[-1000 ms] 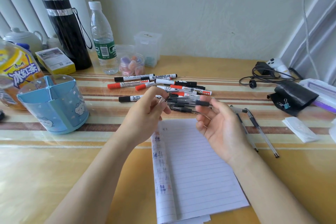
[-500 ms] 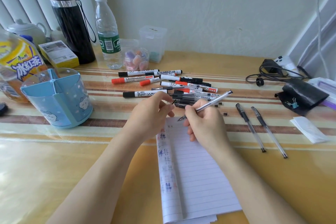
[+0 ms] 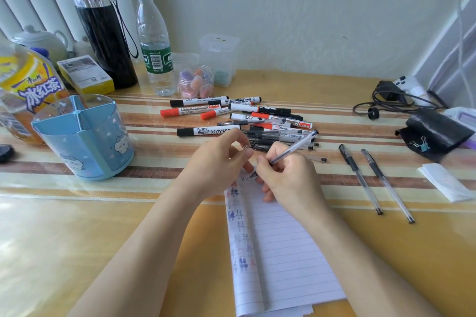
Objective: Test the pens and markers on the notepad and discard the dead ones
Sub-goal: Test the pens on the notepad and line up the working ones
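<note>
Both forearms are bare from the bottom edge of the view up to the wrists, with no sleeve or cuff showing anywhere along them. The left hand (image 3: 219, 162) and the right hand (image 3: 288, 175) are uncovered too. The arms look slender and smooth. The fingers (image 3: 238, 140) are slim, with short, plain, unpainted nails. The wrists are narrow, and the right one shows a slight bony bump at its outer side.

A home desk against a pale wall, shown by a teapot (image 3: 38, 40), black flask (image 3: 103, 33), water bottle (image 3: 154, 44), iced-tea bottle (image 3: 28, 85) and blue pen holder (image 3: 82, 139).
</note>
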